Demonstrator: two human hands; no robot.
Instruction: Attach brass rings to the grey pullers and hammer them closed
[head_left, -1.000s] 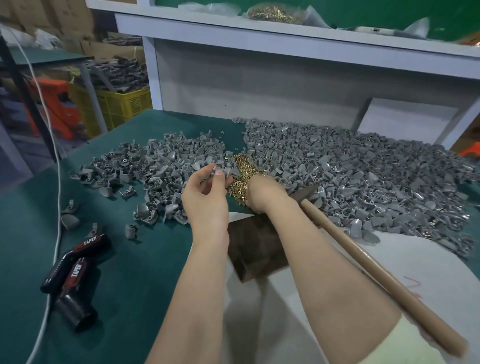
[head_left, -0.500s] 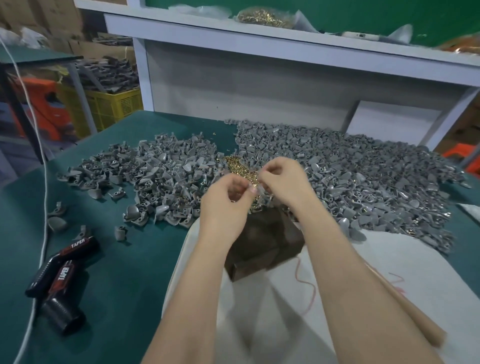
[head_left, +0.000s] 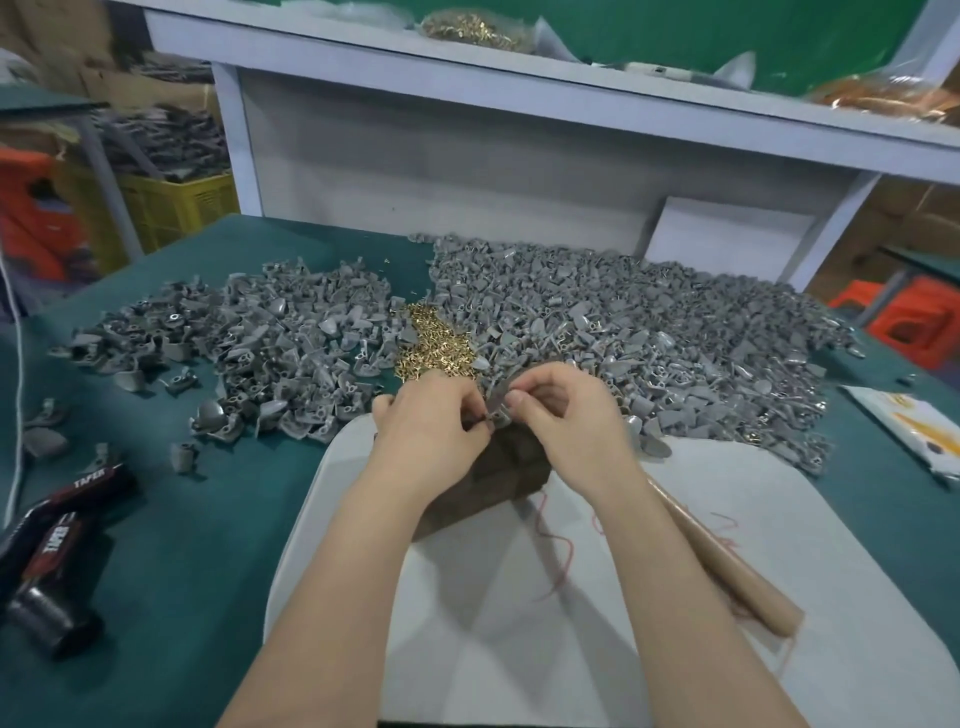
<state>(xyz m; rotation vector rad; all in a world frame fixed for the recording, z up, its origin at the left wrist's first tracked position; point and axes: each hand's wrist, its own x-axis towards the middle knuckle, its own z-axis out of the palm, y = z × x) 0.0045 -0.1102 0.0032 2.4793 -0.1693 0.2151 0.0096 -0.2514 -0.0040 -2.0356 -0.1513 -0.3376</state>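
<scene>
My left hand (head_left: 434, 423) and my right hand (head_left: 563, 415) meet above a dark block (head_left: 501, 475), both pinching one grey puller (head_left: 497, 400) between their fingertips. Any brass ring at the pinch is too small to make out. A small heap of brass rings (head_left: 434, 343) lies just beyond my hands. A large pile of grey pullers (head_left: 649, 332) spreads to the right, and a smaller pile (head_left: 275, 338) lies to the left. The hammer's wooden handle (head_left: 727, 566) rests on the white mat under my right forearm.
The white mat (head_left: 649, 597) covers the green table (head_left: 182, 545) in front of me. A black tool marked TAPER (head_left: 57, 530) lies at the left edge, with a white cable (head_left: 18, 415). A printed packet (head_left: 914, 431) sits at the right. A shelf (head_left: 519, 93) stands behind.
My right hand came off the brass rings and joined my left hand over the block. Both hands now pinch one puller, slightly nearer to me than before.
</scene>
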